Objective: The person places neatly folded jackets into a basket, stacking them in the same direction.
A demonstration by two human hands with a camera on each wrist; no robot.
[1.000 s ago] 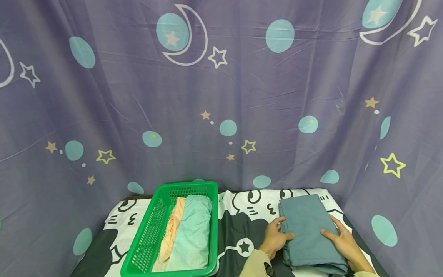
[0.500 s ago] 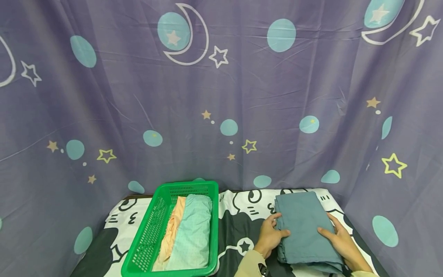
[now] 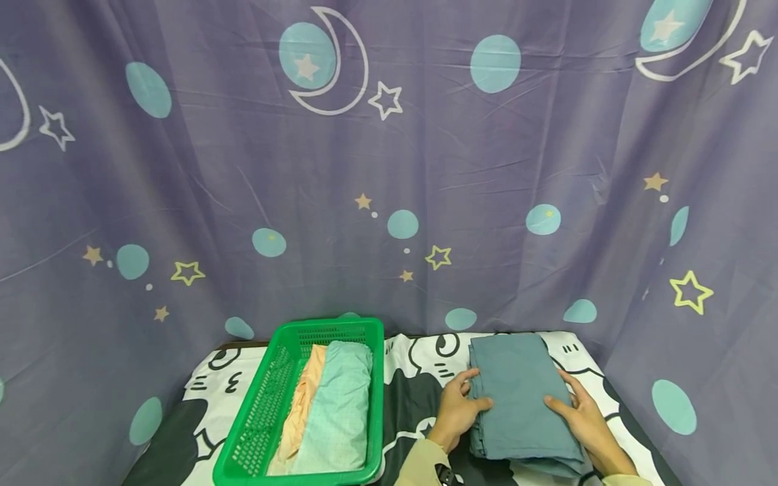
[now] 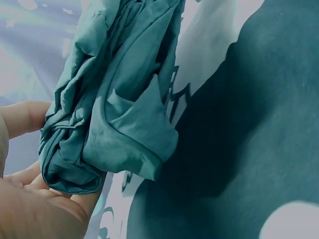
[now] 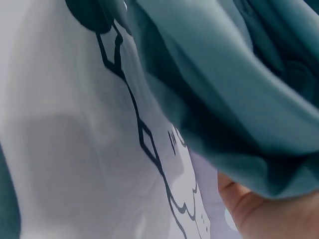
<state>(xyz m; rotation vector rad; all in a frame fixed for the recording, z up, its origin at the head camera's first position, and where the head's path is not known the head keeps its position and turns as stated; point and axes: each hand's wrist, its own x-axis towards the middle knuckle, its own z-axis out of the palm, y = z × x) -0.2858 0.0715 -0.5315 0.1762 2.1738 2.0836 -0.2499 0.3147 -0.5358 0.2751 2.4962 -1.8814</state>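
Left: green basket, mesh-walled, on the black-and-white printed sheet. In it, side by side: peach cloth, loosely rumpled, then folded mint cloth, overlapping the peach one's right edge.

Right of basket, apart from it: left hand, pale sleeve and dark wristband behind it. Grip closed on left edge of folded blue-grey cloth, thumb on top; left wrist view shows fingers beneath the layered folds.

Blue-grey cloth: between both hands, over the right part of the sheet, top face flat, near edge uneven. Contact with sheet: cannot tell.

Far right: right hand, grip closed on the cloth's right edge, thumb on top.

Behind all: purple curtain, moons and stars.
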